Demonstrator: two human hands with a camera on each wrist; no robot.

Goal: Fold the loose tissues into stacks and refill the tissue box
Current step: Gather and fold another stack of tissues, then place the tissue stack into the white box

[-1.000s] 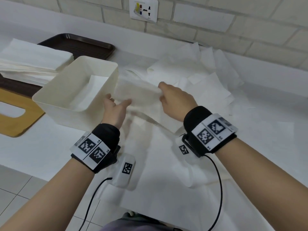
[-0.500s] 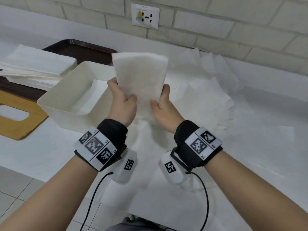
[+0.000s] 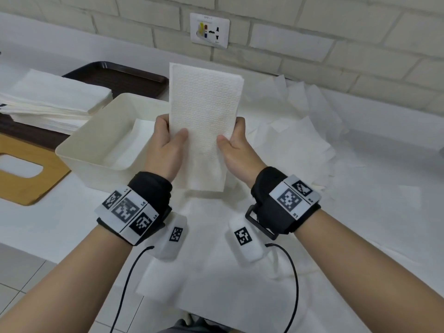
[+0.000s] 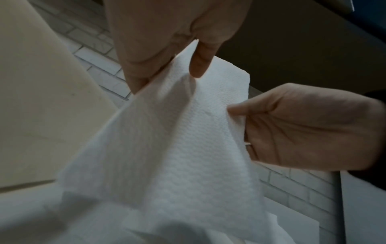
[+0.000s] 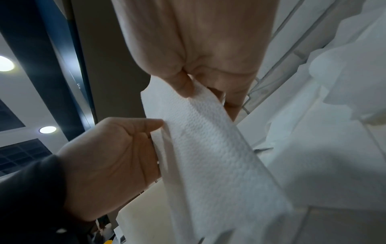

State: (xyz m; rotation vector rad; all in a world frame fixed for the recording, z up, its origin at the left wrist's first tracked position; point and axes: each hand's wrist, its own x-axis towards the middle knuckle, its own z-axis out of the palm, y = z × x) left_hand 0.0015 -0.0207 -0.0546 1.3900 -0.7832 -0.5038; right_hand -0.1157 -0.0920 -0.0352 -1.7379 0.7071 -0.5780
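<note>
Fingers and thumbs of both hands pinch the folded white embossed tissue (image 3: 204, 121) upright in the air, left hand (image 3: 165, 145) on its left edge, right hand (image 3: 236, 150) on its right, just beside the open cream plastic tissue box (image 3: 96, 150), which has a folded tissue lying inside; loose white sheets (image 3: 300, 131) sprawl across the white table (image 3: 384, 212) behind

Tissue (image 3: 204, 111): white paper, matt, with a fine embossed dimple texture. Box (image 3: 96, 131): cream plastic, smooth, low sheen. Lid (image 3: 28, 174): light wood, smooth, matt. Tray (image 3: 115, 76): dark brown plastic, slightly glossy. Desk (image 3: 384, 188): white, smooth. Wall (image 3: 312, 32): painted brick, rough.
</note>
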